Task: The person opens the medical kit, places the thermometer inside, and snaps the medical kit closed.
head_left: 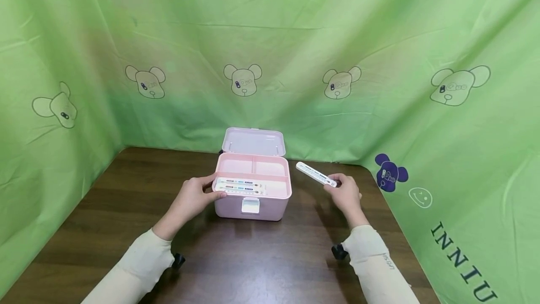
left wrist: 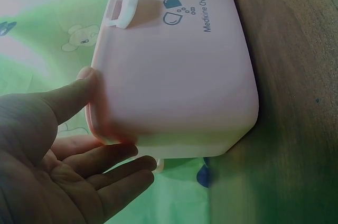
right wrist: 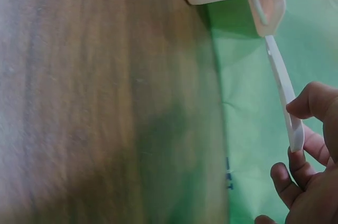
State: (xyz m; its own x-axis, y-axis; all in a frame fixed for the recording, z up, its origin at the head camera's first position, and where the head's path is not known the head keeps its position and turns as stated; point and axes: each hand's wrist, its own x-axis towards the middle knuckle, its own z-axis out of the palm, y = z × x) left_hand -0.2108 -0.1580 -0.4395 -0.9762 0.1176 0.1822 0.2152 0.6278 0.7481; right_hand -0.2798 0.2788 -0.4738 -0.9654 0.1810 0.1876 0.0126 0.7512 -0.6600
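A pink medicine box (head_left: 270,206) stands on the table with its lid (head_left: 254,143) raised at the back. My left hand (head_left: 191,199) rests against its front left corner, thumb on the front rim and fairly straight fingers along the side. Slim white printed strips (head_left: 240,187) lie in the front compartment. To the right of the box, my right hand (head_left: 347,196) pinches another slim white strip (head_left: 313,172) by its near end, thumb on one face and fingers on the other. Its far end points toward the box, and it shows edge-on in the right wrist view.
The tray's two rear compartments (head_left: 253,164) are parted by a divider. A white latch (head_left: 251,205) is on the box front. The brown wooden table (head_left: 253,257) runs up to a green curtain (head_left: 291,36) with printed bear heads at the back and sides.
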